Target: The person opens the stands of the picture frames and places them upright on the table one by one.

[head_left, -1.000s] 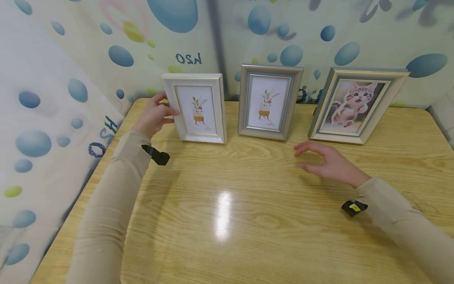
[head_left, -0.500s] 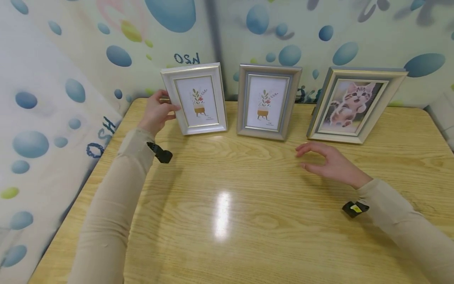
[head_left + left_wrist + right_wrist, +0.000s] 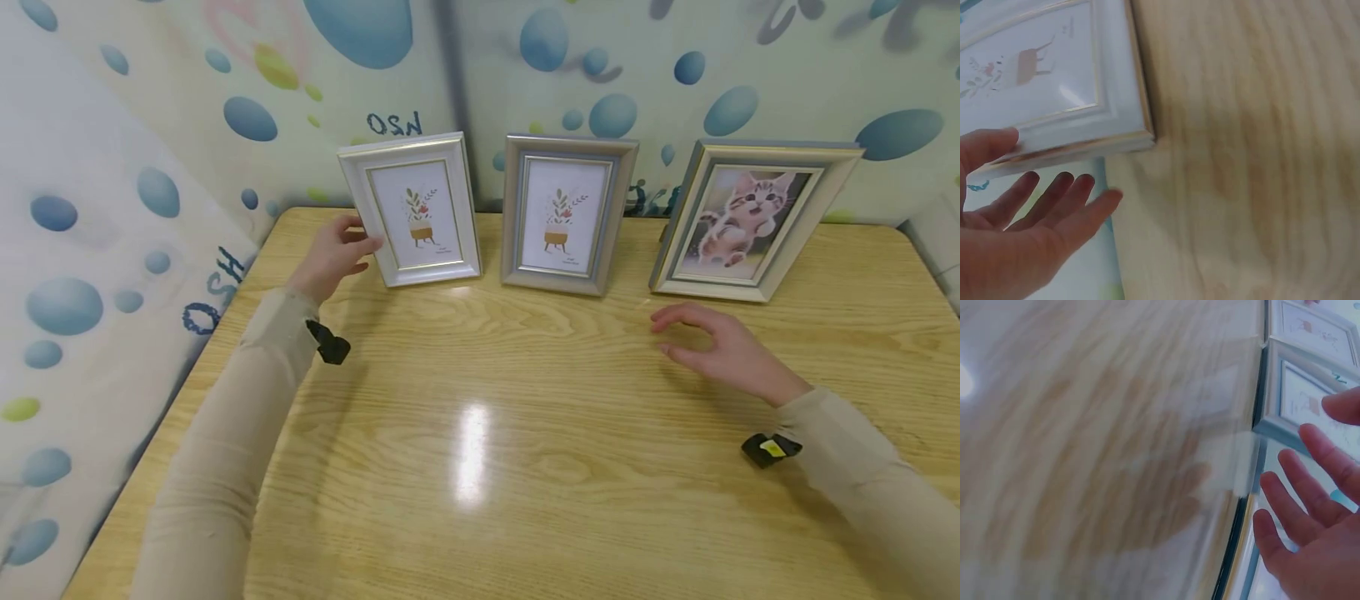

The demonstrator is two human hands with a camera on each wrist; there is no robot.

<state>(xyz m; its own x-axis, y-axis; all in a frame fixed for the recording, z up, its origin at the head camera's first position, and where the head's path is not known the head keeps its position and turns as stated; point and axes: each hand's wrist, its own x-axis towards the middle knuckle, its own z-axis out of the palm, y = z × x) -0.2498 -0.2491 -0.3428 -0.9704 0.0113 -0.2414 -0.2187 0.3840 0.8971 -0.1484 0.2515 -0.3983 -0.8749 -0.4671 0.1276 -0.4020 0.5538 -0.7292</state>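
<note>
Three picture frames stand upright along the back of the table. The white picture frame on the left holds a potted-plant print. Beside its left edge is my left hand; in the left wrist view the thumb overlaps the frame's front edge, while the spread fingers show a gap from it. A silver-grey picture frame with a similar print stands in the middle. On the right, a champagne-coloured picture frame shows a kitten. My right hand hovers in front of it, fingers loosely bent and holding nothing.
The wooden table has a bright light reflection in its front half. A wall printed with blue and green drops rises right behind the frames. Another printed wall borders the table's left side.
The white frame was raised and set farther back, its lower edge now nearer the wall. My left hand has since loosened and dropped slightly; my right hand has drifted right.
</note>
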